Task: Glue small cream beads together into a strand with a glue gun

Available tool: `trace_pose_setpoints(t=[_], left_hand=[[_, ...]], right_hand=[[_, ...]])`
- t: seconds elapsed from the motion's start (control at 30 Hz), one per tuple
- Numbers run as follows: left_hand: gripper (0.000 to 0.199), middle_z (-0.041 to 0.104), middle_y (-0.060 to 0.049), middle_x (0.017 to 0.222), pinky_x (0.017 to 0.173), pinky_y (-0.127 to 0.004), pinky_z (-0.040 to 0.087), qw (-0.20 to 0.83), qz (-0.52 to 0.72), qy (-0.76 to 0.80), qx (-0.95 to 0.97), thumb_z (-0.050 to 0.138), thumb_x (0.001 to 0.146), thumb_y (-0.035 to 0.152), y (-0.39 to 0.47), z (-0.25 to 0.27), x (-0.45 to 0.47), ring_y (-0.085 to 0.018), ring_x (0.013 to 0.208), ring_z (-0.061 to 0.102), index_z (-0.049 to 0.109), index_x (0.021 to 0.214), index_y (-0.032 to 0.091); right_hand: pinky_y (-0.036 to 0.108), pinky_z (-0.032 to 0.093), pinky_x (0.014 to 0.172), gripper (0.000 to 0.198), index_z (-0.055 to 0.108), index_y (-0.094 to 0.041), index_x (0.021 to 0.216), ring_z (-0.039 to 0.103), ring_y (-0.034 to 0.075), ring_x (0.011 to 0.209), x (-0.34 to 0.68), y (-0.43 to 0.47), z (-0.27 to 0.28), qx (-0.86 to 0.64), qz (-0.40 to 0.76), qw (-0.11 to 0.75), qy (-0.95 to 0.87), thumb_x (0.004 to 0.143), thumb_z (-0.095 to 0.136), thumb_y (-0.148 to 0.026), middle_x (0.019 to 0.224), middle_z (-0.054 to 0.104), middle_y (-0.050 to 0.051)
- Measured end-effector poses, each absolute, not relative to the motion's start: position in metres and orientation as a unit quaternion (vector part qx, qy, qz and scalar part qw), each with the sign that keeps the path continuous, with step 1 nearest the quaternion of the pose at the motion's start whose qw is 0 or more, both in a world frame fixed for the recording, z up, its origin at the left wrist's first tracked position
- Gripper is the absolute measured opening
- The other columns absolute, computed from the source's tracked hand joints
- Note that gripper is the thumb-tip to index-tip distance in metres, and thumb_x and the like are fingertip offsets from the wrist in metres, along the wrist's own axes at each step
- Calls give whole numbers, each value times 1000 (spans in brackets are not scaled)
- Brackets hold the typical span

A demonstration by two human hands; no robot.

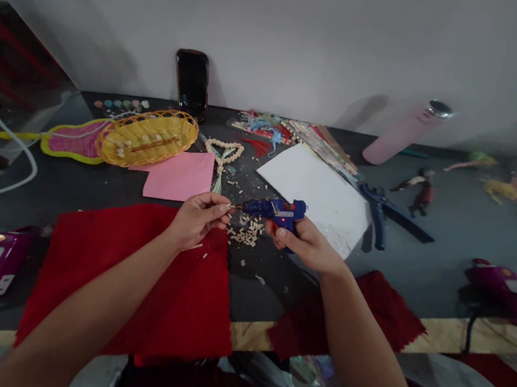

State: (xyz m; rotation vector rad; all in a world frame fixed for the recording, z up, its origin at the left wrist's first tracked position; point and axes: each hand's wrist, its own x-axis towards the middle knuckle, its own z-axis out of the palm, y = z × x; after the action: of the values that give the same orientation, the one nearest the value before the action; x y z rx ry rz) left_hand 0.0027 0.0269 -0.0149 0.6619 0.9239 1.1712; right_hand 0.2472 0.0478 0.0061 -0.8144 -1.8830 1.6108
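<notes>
My right hand [300, 242] is closed around a blue hot glue gun [268, 208] with a small red light lit on its side. The gun's nozzle points left and meets my left hand [202, 218], whose thumb and fingers pinch a small pale piece [228, 207] at the tip. The piece is too small to make out exactly. Below the gun lies a pile of short pale wooden bits [246, 234]. Just beyond my left hand is a heart-shaped ring of pale bits [223, 152] with a light green tassel.
Red felt [175, 285] lies under my left forearm, with pink paper [180, 178] and a yellow basket [149, 137] beyond. White paper [318, 190], blue pliers [377, 215] and a pink bottle [405, 132] stand or lie right. A phone [192, 81] leans on the wall.
</notes>
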Motion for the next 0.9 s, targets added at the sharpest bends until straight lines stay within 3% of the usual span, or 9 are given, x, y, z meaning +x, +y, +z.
trace_pose_setpoints(t=[0.9], left_hand=[[21,66,-2,69,47,-15,49,686,521,415,294,74,66,22,27,-15,3,-7,55,59,62,81,13]], right_hand=[[24,40,59,26,53,-17,90,48,10,66,248,48,7,-310,574,243,-718,87,47,-42,76,50,2]])
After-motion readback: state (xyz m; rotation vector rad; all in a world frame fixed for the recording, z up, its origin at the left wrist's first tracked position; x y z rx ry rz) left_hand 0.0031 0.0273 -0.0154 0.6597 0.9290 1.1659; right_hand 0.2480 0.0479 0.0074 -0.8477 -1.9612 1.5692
